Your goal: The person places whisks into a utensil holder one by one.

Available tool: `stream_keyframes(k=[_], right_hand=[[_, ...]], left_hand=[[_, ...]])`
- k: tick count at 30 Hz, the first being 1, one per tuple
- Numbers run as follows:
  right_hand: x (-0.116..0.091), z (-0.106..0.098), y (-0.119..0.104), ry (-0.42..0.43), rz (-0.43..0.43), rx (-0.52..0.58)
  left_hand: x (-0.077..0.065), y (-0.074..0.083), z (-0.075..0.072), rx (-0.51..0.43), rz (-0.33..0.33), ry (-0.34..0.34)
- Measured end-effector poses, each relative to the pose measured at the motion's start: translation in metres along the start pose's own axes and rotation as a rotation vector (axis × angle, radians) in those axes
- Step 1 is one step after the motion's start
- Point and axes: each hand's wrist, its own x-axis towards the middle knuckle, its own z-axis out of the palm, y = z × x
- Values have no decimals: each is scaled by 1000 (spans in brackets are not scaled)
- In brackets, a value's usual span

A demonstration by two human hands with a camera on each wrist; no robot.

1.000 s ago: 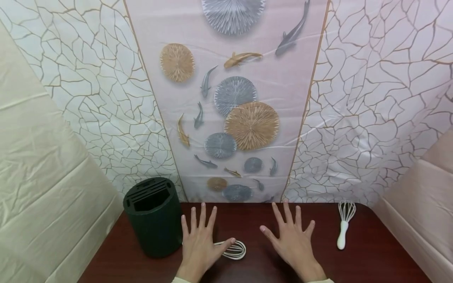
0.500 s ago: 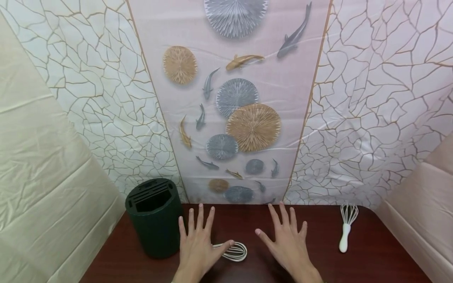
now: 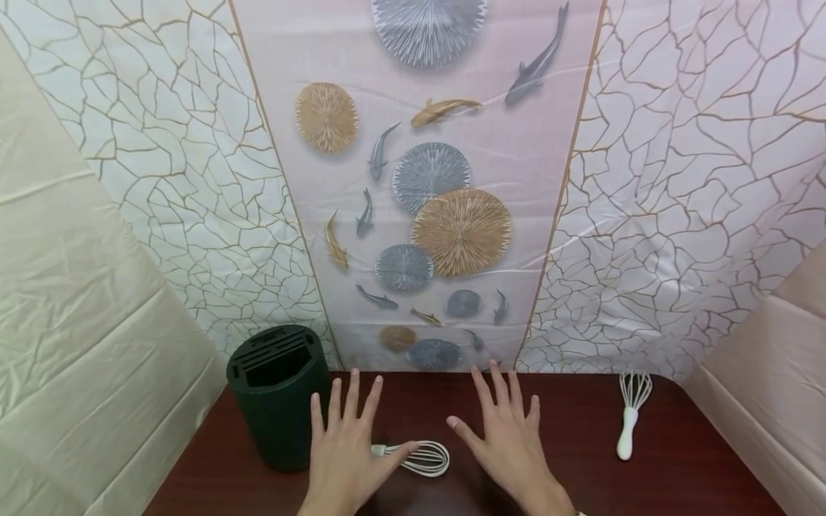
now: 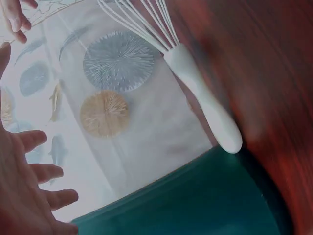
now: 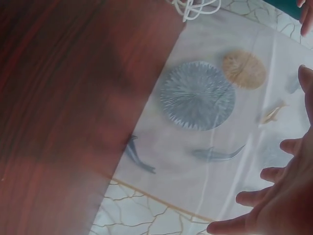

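Both hands hover over the dark red table, fingers spread and palms down, holding nothing. My left hand [image 3: 345,451] is just right of a dark green utensil holder [image 3: 277,416] and partly covers a white whisk [image 3: 427,459]. In the head view that whisk's wire loops show beside the thumb, its handle mostly hidden under the hand. The left wrist view shows the whisk's whole handle [image 4: 203,98] lying beside the holder [image 4: 181,200]. My right hand [image 3: 513,448] is to the right of the whisk loops, apart from them. In the right wrist view its fingers [image 5: 252,197] are spread.
A second white whisk [image 3: 627,416] lies at the table's right, wires toward the back. The holder's top has slots and a larger opening. Behind the table [image 3: 684,466] hangs a patterned cloth [image 3: 361,57] with fish and round shapes; beige cloth walls [image 3: 84,301] stand at the sides.
Both hands have drifted left, fingers still spread, and a bit more of the near whisk's handle end now shows. The whisks and holder stay put; the head view shifted slightly.
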Motion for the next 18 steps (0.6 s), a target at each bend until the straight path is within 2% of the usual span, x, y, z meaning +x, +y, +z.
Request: stream_keyframes(k=[7,14,18], right_hand=[[3,-2,-14,70,-35,53],[7,2,-30,148,-101,104],[9,4,-38,194,-127,176]], left_hand=[[-4,-11,-12,5,58,95],[-8,-26,-19,8,72,236],[-9,-34,-22,14,100,327]])
